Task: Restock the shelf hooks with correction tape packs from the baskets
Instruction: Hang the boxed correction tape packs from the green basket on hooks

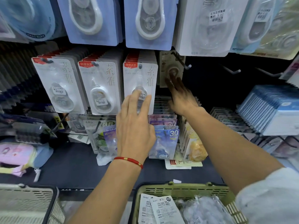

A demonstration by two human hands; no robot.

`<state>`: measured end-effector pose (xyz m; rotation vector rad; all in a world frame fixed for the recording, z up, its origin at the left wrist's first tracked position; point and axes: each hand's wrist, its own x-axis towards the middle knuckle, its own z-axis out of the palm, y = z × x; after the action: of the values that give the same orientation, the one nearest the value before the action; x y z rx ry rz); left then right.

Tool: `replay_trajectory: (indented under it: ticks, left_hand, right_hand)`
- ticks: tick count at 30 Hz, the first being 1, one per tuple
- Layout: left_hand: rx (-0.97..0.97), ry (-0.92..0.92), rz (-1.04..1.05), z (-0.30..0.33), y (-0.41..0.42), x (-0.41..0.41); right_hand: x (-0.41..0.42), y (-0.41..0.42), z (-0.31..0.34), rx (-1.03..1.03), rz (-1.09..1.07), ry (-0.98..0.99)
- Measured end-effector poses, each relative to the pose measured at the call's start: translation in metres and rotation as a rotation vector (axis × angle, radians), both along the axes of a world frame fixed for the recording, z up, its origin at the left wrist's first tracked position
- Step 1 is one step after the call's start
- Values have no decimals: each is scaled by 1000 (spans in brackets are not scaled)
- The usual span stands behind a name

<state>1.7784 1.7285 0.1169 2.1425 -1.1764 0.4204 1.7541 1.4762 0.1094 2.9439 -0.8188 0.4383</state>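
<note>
Left hand: fingers straight, steadying white pack | right hand: fingers spread, pushing tan pack back on hook | your basket waits below

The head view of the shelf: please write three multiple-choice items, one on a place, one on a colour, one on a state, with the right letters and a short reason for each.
1. Where does the green basket stand?
A. at the bottom right, below the shelf edge
B. on the top row of hooks
C. left of the grey basket

2. What colour is the bracelet on the left wrist?
A. blue
B. red
C. white

3. How is the hook to the right of the beige pack?
A. full of packs
B. bare, with no pack on it
C. covered by a hand

Answers:
1 A: its rim shows low on the right, with the grey basket to its left.
2 B: a red cord circles the wrist of the left hand.
3 B: its metal rod sticks out bare, while the right hand reaches to the beige pack.
</note>
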Motion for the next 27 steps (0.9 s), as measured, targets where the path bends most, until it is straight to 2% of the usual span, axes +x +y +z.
replay_trajectory:
  ticks: [6,9,10,13,17,20,22,27]
  left_hand:
    - [-53,-44,-40,-10,8,-1]
    - [98,-5,-157,-32,17,-9]
    - [199,47,-241,-43,23,-14]
    - [558,95,-458,-87,45,-40]
    - [963,192,-493,-152,82,-70]
    - [1159,295,-505,-186,104,-84]
    - [1163,359,-496,-195,110,-89]
    - [967,564,-371,-199,112,-90]
  right_hand:
    - [-49,30,-2,90,62,-87]
    - [-107,70,-19,281,120,-180]
    - [-126,82,-28,335,142,-136]
    - [-178,113,-61,466,202,201]
    - [-232,143,-124,555,200,661]
    - [-256,166,-172,573,275,791]
    - [-257,179,-197,514,330,780]
    - [-247,200,-225,421,330,655]
